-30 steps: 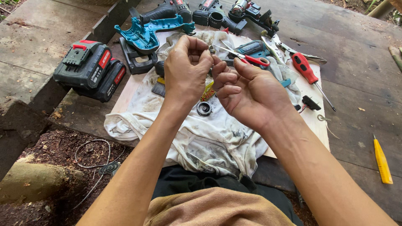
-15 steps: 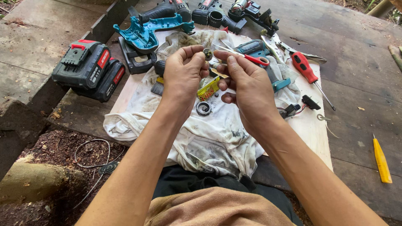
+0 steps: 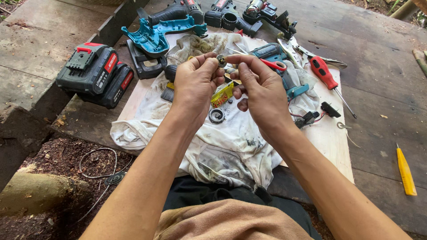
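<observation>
At the left of the frame we see two dark battery packs (image 3: 95, 75), with a teal tool housing (image 3: 153, 38) above and to their right. Just left of centre, our left hand (image 3: 195, 84) pinches a small round metal part (image 3: 221, 60) between thumb and forefinger; our right hand (image 3: 262, 91) closes its fingertips on the same part from the other side, above the stained white cloth (image 3: 222, 142). A black ring (image 3: 216, 116) lies on the cloth below. Farther right lies a red-handled screwdriver (image 3: 324, 75), and a yellow tool (image 3: 405, 171) lies near the right edge.
</observation>
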